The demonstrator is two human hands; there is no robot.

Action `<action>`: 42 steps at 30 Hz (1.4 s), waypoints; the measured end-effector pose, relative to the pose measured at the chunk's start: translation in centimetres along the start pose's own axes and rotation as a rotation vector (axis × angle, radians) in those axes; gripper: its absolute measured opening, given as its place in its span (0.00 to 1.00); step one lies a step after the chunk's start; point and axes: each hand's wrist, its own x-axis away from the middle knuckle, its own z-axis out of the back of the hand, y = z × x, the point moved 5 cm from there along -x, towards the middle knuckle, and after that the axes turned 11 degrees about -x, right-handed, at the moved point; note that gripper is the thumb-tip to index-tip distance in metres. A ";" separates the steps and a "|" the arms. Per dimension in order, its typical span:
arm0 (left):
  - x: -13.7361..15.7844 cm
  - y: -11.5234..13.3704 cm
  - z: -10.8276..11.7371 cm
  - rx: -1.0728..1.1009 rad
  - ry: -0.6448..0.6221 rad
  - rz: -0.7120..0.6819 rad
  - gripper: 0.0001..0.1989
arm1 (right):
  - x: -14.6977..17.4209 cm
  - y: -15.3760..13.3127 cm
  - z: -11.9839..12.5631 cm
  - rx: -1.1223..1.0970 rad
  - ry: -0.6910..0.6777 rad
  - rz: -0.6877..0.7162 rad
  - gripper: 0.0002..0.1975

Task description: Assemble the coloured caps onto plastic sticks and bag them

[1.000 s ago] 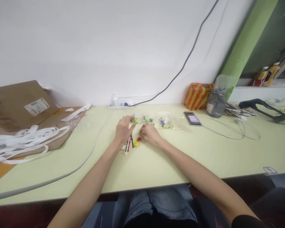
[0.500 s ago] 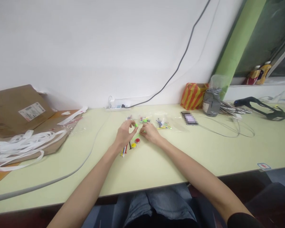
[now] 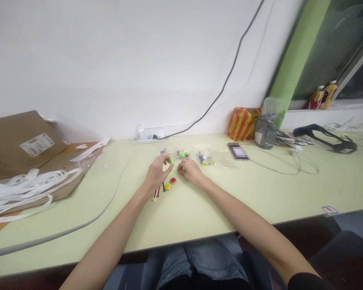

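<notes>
My left hand [image 3: 157, 172] pinches a small bright green piece [image 3: 171, 162] between thumb and fingertips, just above the table. Close by on the right, my right hand [image 3: 190, 170] has its fingers curled together near the tabletop; whatever they hold, if anything, is hidden. In front of the hands lie a red round piece [image 3: 173, 180] and a yellow round piece [image 3: 168, 187]. Beside these are a black stick [image 3: 163, 187] and several thin sticks in red, white, blue and yellow [image 3: 155, 195], partly covered by my left hand.
Beyond my hands lie clear bags of small coloured parts [image 3: 206, 158]. A phone [image 3: 238, 152] with a cable, a striped bag [image 3: 243, 124] and a grey pouch [image 3: 265, 131] stand right. On the left are cardboard [image 3: 24, 141], white straps [image 3: 33, 183] and a grey cable [image 3: 90, 221].
The view has shifted slightly, moving the scene a little left. A pale green bit that showed between my hands near the tabletop is out of sight now. Both hands keep nearly the same pose.
</notes>
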 end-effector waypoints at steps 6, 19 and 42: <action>0.0 0.3 -0.1 0.007 -0.015 -0.017 0.04 | 0.5 0.8 1.1 -0.012 0.085 -0.049 0.08; 0.0 1.0 -0.3 0.011 -0.036 -0.036 0.04 | 10.0 17.0 18.7 0.032 0.673 -0.346 0.17; 0.1 0.8 -0.8 0.030 -0.070 -0.045 0.04 | 10.2 18.8 17.9 0.220 0.438 -0.288 0.20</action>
